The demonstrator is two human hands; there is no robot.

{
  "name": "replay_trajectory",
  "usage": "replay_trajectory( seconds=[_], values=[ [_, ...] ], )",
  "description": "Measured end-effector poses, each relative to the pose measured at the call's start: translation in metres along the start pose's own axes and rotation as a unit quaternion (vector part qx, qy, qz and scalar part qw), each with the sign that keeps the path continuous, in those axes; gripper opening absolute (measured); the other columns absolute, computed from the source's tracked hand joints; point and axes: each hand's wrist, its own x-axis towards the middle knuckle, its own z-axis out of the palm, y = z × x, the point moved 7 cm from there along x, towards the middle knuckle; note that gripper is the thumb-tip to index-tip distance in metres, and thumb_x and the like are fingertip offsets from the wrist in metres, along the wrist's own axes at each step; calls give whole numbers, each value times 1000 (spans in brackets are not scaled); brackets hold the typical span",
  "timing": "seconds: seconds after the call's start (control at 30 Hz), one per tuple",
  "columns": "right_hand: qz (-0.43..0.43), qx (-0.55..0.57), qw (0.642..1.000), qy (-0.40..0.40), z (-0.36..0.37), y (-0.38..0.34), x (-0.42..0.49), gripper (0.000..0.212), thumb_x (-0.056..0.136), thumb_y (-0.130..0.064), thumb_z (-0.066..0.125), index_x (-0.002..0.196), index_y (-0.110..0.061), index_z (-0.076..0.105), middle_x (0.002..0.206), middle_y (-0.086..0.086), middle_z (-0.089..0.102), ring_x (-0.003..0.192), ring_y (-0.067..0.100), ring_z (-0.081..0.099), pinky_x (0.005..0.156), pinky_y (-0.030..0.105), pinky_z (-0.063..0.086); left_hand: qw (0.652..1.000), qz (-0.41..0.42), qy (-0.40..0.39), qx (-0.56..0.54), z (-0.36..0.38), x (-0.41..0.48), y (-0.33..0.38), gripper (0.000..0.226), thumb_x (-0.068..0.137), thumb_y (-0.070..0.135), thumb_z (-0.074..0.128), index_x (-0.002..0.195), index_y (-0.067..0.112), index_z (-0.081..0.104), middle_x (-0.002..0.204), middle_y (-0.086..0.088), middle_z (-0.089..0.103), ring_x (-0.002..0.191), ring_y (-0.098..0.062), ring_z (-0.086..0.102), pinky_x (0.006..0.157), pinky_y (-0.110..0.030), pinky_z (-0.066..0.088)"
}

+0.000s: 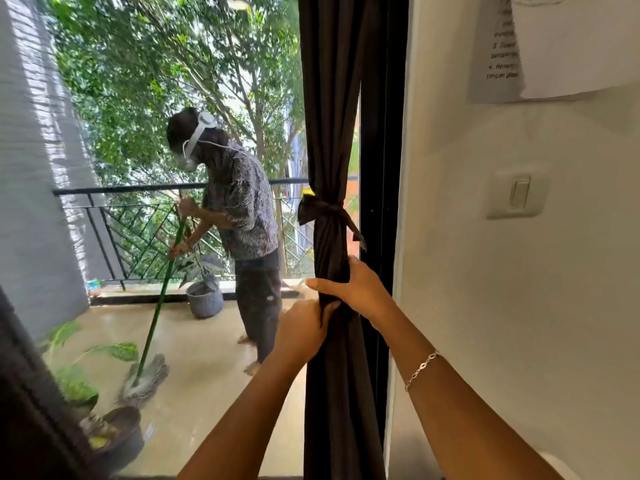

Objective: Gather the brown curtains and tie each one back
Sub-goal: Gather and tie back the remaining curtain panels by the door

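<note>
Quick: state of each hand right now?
Left hand: closed, gripping the brown curtain below the tie-back.
Right hand: closed round the same curtain, just above the left.

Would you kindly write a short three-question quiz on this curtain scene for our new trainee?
1. True or false: the tie is already knotted round the curtain.
2. Where do the left hand and the right hand grip the curtain? A) above the tie B) below the tie C) on the tie itself
3. Fill in: the light switch sits on the wall to the ___ of the curtain.
Key: 1 true; 2 B; 3 right.
</note>
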Motion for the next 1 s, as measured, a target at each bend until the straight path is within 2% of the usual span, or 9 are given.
replay_trajectory(
  seconds=[0.1,0.2,0.43,0.53,0.63,0.73,0.8,0.9,1.0],
  values=[
    [3,-46,999,15,7,9,-2,61,66,-42,80,116,-17,53,112,0,64,105,18,60,90,35,49,1000,0,22,14,5,-7,3,33,98,26,34,107,7,60,103,-15,65,96,-33,60,70,-33,33],
    [-7,-117,992,39,14,14,-3,53,74,-40,73,116,-15,54,115,5,64,107,24,60,88,37,49,999,-9,33,41,7,-8,3,31,96,17,35,116,6,58,108,-12,65,98,-30,60,71,-30,34],
    [-17,-170,982,78,15,21,0,32,86,-30,57,115,-16,56,109,8,65,103,28,61,80,31,46,998,11,23,50,8,-5,8,29,93,18,39,114,11,57,107,-7,64,96,-29,60,67,-29,29],
    [-28,-189,978,82,14,20,1,34,87,-36,57,116,-18,54,108,5,65,102,25,61,81,32,48,997,13,-6,76,8,-1,8,31,94,20,36,120,12,52,110,-6,63,99,-28,58,76,-33,38],
    [-55,-211,971,100,9,18,1,44,84,-50,58,115,-19,54,111,2,60,105,21,58,86,34,49,990,-13,-38,132,7,5,0,44,95,26,34,136,11,35,120,-5,58,111,-26,53,94,-44,39],
    [-90,-268,953,113,3,10,4,71,83,-62,51,136,-17,39,138,5,40,127,21,40,100,31,42,996,-28,-11,86,-10,15,-1,80,92,39,42,147,10,-8,140,-3,40,126,-24,42,101,-46,36],
    [-106,-293,942,126,-5,-2,11,87,84,-65,44,148,-15,14,154,3,14,140,24,21,110,32,30,998,-5,32,62,-32,25,7,101,90,48,46,134,10,-36,150,-4,23,137,-21,28,103,-38,34],
    [-137,-308,929,152,-22,-27,26,96,84,-68,37,149,-11,-5,158,5,-3,145,22,4,116,28,17,991,41,100,76,-70,44,22,102,89,56,39,122,11,-46,156,-6,0,143,-23,14,109,-36,30],
    [-189,-339,904,177,-42,-63,40,95,85,-68,29,147,-6,-9,157,9,-10,146,21,-5,116,24,-1,980,93,150,92,-109,66,45,100,89,55,37,121,13,-47,149,-3,-29,145,-22,-5,115,-36,22]
  ],
)
